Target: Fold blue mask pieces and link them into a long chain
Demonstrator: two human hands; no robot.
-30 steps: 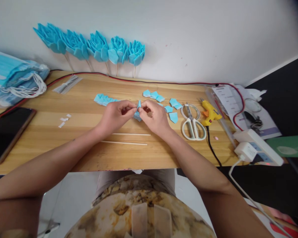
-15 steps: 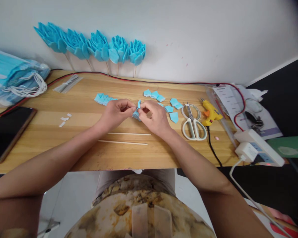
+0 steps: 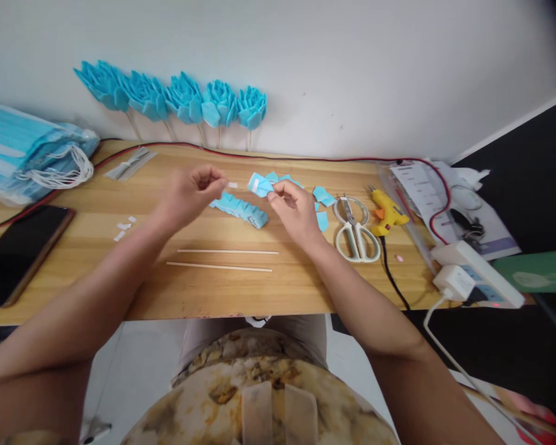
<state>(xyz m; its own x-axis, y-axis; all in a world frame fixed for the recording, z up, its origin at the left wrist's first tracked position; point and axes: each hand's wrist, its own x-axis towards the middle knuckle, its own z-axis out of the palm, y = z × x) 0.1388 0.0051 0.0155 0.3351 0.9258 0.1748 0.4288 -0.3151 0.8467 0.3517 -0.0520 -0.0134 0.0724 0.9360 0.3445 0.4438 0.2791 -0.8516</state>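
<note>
A small white strip (image 3: 232,185) sticks out from the pinched fingertips of my left hand (image 3: 188,194), which is slightly blurred. My right hand (image 3: 297,211) pinches a folded blue petal piece (image 3: 260,185) that has a white patch on its face. The strip and the petal piece are a short way apart. Below them on the table lies a row of folded blue petals (image 3: 241,210), its left end partly behind my left hand. More blue petal pieces (image 3: 323,196) lie behind and to the right of my right hand.
Scissors (image 3: 356,232) and a yellow glue gun (image 3: 389,211) lie at right, near a power strip (image 3: 482,278). Two thin sticks (image 3: 227,251) lie in front. White scraps (image 3: 120,233), a phone (image 3: 21,256) and bagged masks (image 3: 23,154) are left. Blue flowers (image 3: 185,97) lean on the wall.
My hands have separated, the left moving left with a white strip, the right lifting a petal piece. The petal row, earlier partly under my hands, now shows more fully. The view has shifted slightly.
</note>
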